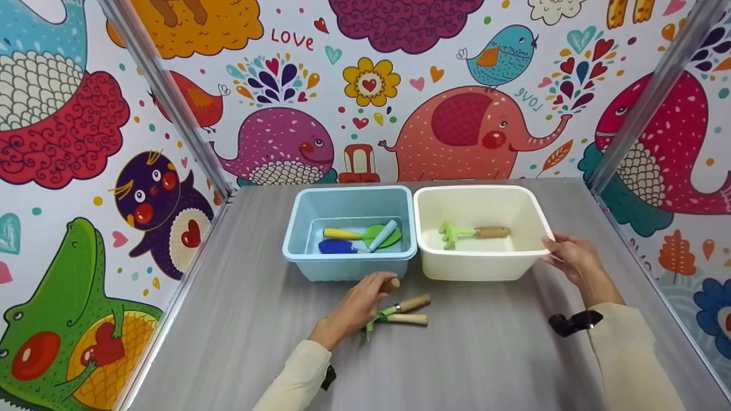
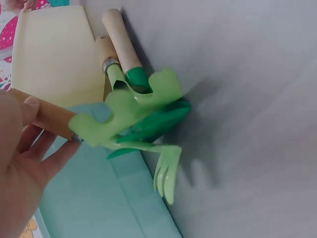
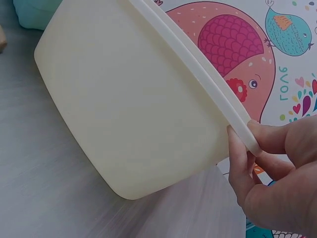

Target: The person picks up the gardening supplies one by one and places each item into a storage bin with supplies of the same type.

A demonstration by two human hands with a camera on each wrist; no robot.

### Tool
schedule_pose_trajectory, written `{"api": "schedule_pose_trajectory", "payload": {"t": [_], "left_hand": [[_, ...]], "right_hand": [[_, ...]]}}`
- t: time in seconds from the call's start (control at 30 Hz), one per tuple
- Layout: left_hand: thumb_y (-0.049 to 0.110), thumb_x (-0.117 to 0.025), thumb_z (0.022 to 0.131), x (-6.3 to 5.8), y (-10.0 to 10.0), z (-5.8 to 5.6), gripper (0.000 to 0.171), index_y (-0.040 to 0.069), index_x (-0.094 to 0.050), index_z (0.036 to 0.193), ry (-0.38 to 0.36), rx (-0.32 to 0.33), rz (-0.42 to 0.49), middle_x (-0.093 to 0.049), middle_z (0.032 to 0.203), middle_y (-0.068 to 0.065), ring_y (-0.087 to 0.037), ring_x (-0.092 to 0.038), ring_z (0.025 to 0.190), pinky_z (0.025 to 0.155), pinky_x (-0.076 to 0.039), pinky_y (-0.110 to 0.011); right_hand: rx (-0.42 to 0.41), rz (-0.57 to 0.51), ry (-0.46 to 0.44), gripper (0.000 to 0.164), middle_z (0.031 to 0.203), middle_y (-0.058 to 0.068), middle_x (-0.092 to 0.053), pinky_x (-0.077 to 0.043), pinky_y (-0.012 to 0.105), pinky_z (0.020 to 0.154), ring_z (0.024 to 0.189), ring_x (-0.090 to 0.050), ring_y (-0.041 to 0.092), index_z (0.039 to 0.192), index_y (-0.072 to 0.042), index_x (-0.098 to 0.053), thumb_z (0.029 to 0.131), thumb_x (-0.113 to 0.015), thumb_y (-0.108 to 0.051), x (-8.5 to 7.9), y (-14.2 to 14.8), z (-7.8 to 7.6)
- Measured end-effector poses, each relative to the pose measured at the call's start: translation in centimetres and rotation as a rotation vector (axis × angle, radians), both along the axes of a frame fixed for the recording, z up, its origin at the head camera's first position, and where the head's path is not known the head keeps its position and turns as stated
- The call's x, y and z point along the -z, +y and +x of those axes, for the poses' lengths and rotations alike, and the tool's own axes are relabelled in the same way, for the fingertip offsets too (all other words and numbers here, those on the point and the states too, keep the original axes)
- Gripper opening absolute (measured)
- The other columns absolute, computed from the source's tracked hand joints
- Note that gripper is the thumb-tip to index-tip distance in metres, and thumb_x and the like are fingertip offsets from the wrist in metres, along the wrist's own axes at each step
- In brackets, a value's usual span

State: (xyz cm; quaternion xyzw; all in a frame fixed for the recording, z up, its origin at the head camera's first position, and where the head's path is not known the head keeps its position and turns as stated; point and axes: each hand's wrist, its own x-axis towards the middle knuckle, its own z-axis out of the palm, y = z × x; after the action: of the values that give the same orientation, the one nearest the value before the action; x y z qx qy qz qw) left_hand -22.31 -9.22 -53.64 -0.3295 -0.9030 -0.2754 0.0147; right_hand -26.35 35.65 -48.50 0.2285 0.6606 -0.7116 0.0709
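Note:
In the head view my left hand [image 1: 355,303] grips the wooden handle [image 1: 390,284] of a garden hand rake, just in front of the blue bin [image 1: 348,268]. Its light green bent prongs [image 2: 168,173] show in the left wrist view, overlapping other tool heads. Beneath lie a light green tool with a metal-collared wooden handle [image 1: 415,302] and a dark green tool with a plain pale handle [image 1: 408,319]. At the cream bin's [image 1: 480,268] front right corner, my right hand [image 1: 574,260] pinches the rim [image 3: 242,131] between thumb and fingers.
Inside the cream bin lies another light green hand rake [image 1: 451,233] with a wooden handle. The blue bin holds a yellow-handled green shovel [image 1: 341,234], a blue-headed tool [image 1: 337,246] and a light blue handle [image 1: 384,235]. Both bins stand side by side near the patterned back wall [image 1: 365,131].

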Motion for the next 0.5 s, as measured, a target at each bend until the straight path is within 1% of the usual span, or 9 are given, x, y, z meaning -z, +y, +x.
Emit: {"api": "schedule_pose_trajectory", "payload": {"t": [0.13,0.23,0.3,0.4,0.5], "left_hand": [[0.007,-0.051,0.103,0.0,-0.2,0.0,0.037,0.007,-0.048,0.140,0.008,-0.011,0.053,-0.060,0.132,-0.010,-0.022,-0.060,0.122,0.104,-0.052,-0.037],[0.006,-0.052,0.102,0.1,-0.3,0.2,0.036,0.007,-0.049,0.138,0.019,-0.005,0.087,-0.061,0.130,-0.010,-0.022,-0.061,0.120,0.102,-0.053,-0.037],[0.005,-0.053,0.101,0.1,-0.2,0.4,0.034,0.008,-0.050,0.135,0.039,0.004,0.092,-0.062,0.127,-0.008,-0.021,-0.061,0.117,0.100,-0.054,-0.036],[0.003,-0.057,0.099,0.2,0.0,0.9,0.034,0.011,-0.053,0.133,0.092,0.031,0.052,-0.063,0.121,-0.004,-0.017,-0.061,0.111,0.096,-0.055,-0.031],[0.005,-0.061,0.098,0.3,0.3,1.7,0.036,0.015,-0.055,0.132,0.171,0.060,-0.028,-0.063,0.115,0.000,-0.013,-0.059,0.105,0.092,-0.056,-0.026]], "right_hand": [[-0.001,-0.006,0.007,0.073,0.080,-0.014,-0.060,-0.059,0.016,0.072,0.076,-0.061,0.001,0.154,0.005,-0.027,0.096,-0.066,-0.016,0.0,0.0,0.0],[-0.004,0.005,0.003,0.072,0.081,-0.014,-0.060,-0.059,0.016,0.072,0.076,-0.061,0.001,0.154,0.005,-0.028,0.097,-0.065,-0.017,0.1,0.0,0.0],[-0.007,0.007,0.004,0.073,0.081,-0.014,-0.060,-0.059,0.016,0.073,0.076,-0.061,0.001,0.154,0.005,-0.027,0.097,-0.065,-0.018,0.1,0.0,0.0],[-0.010,0.003,0.015,0.074,0.080,-0.015,-0.061,-0.059,0.016,0.072,0.076,-0.061,0.001,0.155,0.006,-0.024,0.097,-0.065,-0.017,0.0,-0.1,0.1],[-0.017,0.000,0.031,0.074,0.080,-0.015,-0.061,-0.058,0.015,0.071,0.076,-0.062,0.000,0.154,0.007,-0.024,0.097,-0.064,-0.017,0.1,-0.1,0.2]]}}
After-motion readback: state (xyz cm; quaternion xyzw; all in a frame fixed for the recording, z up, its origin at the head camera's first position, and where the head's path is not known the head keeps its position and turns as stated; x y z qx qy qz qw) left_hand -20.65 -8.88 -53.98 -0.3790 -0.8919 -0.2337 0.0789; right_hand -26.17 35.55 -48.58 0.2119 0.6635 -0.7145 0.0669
